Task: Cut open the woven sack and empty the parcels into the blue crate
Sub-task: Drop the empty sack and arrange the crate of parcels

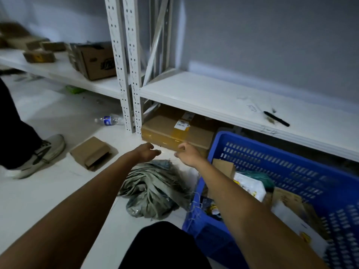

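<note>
- Blue crate: landmark for this figure. It stands on the floor and is tilted, and it holds parcels of card and plastic.
- Woven sack: a grey, crumpled, flattened heap on the floor just left of the crate, with its frayed edge against the crate's near-left corner. Its long axis runs roughly along the crate's left wall, from far to near.
- Left hand: lies beyond the sack's far end, on the side away from the crate. Its fingers are loosely curled, with nothing visible in them.
- Right hand: lies at the crate's far-left corner, between the sack and the crate. Its fingers are loosely bent and it appears empty.
- Governing relation: the sack lies below and nearward of both hands. The right hand is nearer the crate; the left arm crosses the sack's outer edge.
- Judgement: the sack looks emptied and the parcels are already in the crate, so the task seems near its end.
- Surroundings: a flat carton lies under the shelf behind the crate. A small box, a bottle and another person's shoe lie well left of the crate.
</note>
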